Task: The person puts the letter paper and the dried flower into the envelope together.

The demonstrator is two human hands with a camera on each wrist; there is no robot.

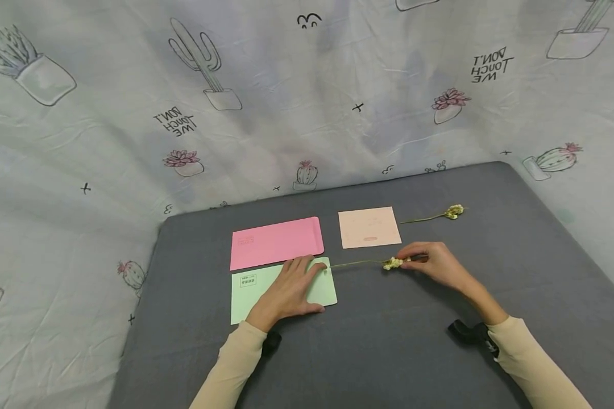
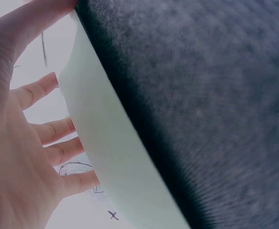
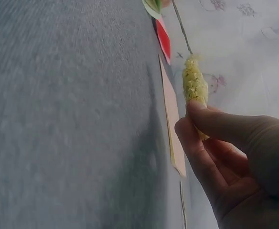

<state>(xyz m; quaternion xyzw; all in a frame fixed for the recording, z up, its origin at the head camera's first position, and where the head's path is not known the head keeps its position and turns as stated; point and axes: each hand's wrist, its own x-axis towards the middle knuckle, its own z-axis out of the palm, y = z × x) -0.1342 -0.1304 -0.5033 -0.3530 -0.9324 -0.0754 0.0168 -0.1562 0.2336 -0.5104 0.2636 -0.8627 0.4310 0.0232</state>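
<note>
My left hand [image 1: 290, 289] rests on a light green envelope [image 1: 251, 295], with fingers spread across it and the thumb near its close edge. In the left wrist view the fingertips meet the rim of the green envelope [image 2: 99, 129]. My right hand [image 1: 432, 262] pinches the yellowish head of a dried flower [image 1: 391, 263] between thumb and fingers. The flower's thin stem runs left and reaches the envelope's right end by my left index finger. From the right wrist view, the flower head [image 3: 195, 81] is held above the grey surface.
A pink envelope [image 1: 276, 244] lies behind the green one. To its right is a peach-coloured square envelope [image 1: 370, 228]. Another dried flower [image 1: 453, 212] lies farther right on the grey tabletop [image 1: 389, 352]. A printed cactus-pattern cloth [image 1: 286, 85] hangs behind.
</note>
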